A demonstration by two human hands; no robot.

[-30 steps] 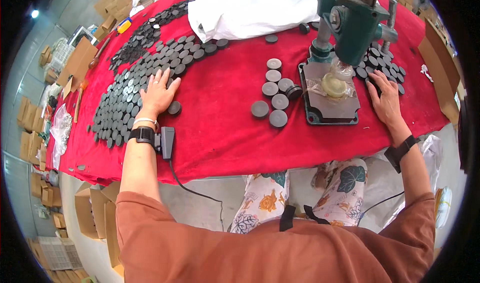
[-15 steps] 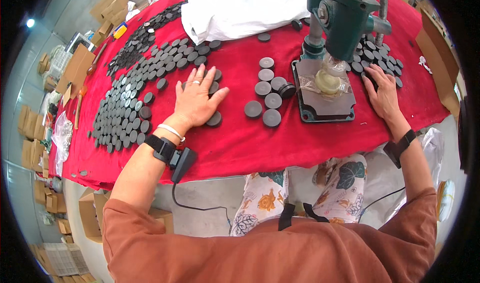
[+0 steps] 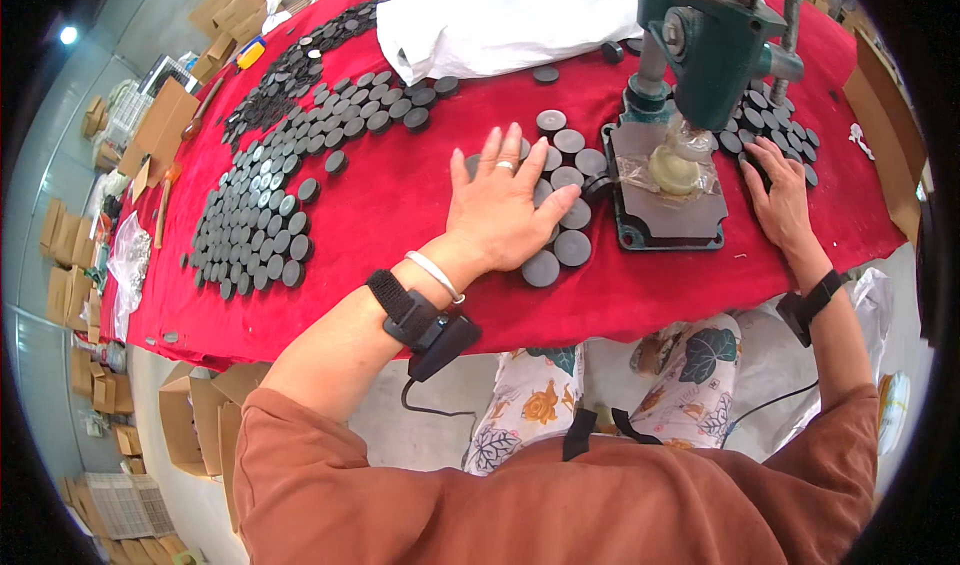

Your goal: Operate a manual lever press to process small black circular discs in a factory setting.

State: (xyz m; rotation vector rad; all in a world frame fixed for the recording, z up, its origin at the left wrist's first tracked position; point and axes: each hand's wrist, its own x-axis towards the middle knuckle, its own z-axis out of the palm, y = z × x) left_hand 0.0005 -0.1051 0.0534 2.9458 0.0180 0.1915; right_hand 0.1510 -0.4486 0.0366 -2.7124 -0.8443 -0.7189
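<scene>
My left hand (image 3: 505, 210) lies flat with spread fingers on the red cloth, partly over a cluster of round dark grey discs (image 3: 573, 247) left of the green hand press (image 3: 712, 75). Some discs are hidden beneath its palm and fingers. To the right of the press, my right hand (image 3: 782, 200) rests palm down, fingers stretched out and thumb apart, its fingertips touching the near edge of another pile of discs (image 3: 775, 120). On the press's base plate (image 3: 645, 145) sits a pale yellowish round piece (image 3: 675, 169) with clear film around it.
A broad spread of discs (image 3: 265, 225) covers the left of the red cloth (image 3: 380, 195). White bags or cloth (image 3: 500, 25) lie at the back. A hammer (image 3: 165, 200) lies along the left edge; a cardboard flap (image 3: 880, 135) stands at the right.
My left hand has swept right, bringing several discs from mid-table against the cluster beside the press. My right hand stays by its pile. The whole view has shifted slightly.
</scene>
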